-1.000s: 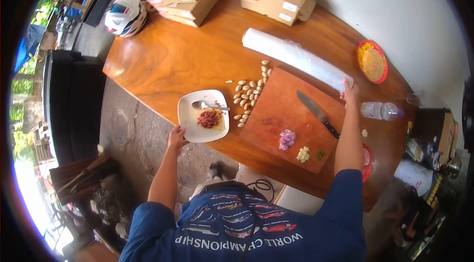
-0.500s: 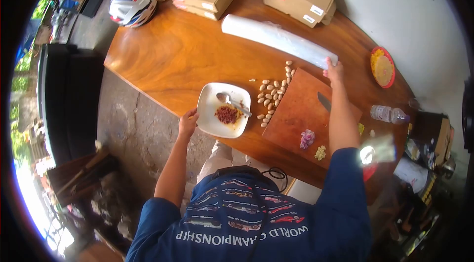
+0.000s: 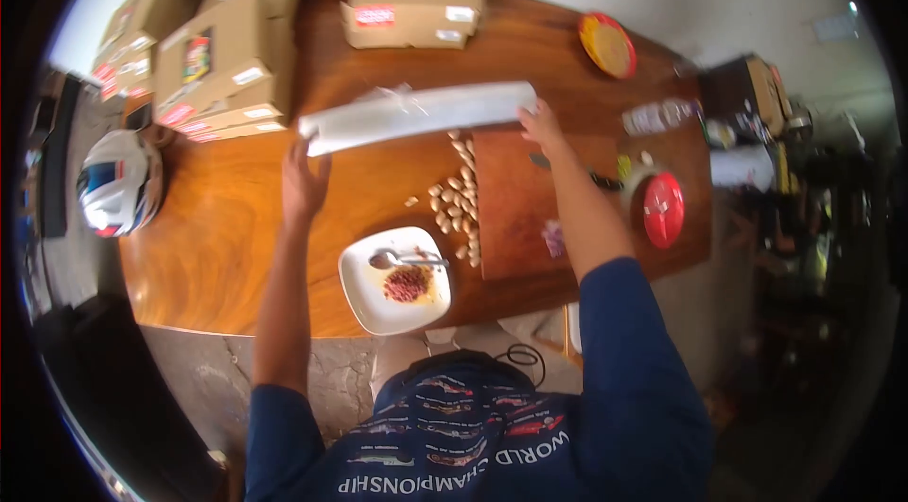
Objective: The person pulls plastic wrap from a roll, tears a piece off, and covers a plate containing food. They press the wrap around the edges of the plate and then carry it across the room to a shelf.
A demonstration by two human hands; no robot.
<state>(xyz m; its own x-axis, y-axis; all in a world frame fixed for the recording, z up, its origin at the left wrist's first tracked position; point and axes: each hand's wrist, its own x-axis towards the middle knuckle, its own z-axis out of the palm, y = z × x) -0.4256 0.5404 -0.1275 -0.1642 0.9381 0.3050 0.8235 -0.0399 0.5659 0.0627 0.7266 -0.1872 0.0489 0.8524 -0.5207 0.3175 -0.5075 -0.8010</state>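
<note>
A long roll of clear plastic film stretches across the table between my two hands. My left hand has its fingers on the roll's left end. Its right end is gripped by my right hand. Nearer my body, a white square plate rests at the table's front edge, with a spoon and reddish-brown crumbled food on it. Under my right forearm lies a brown cutting board with a knife and chopped purple pieces, partly hidden by the arm.
Pale oval nuts or seeds lie scattered left of the board. Cardboard boxes stand along the back, a helmet at the left. On the right are a plastic bottle, a red lid-like object and a red-rimmed plate.
My left hand has let go of the plate and moved up to the roll's left end. The plate now lies on the table. My view has turned, and the roll lies more level across it.
</note>
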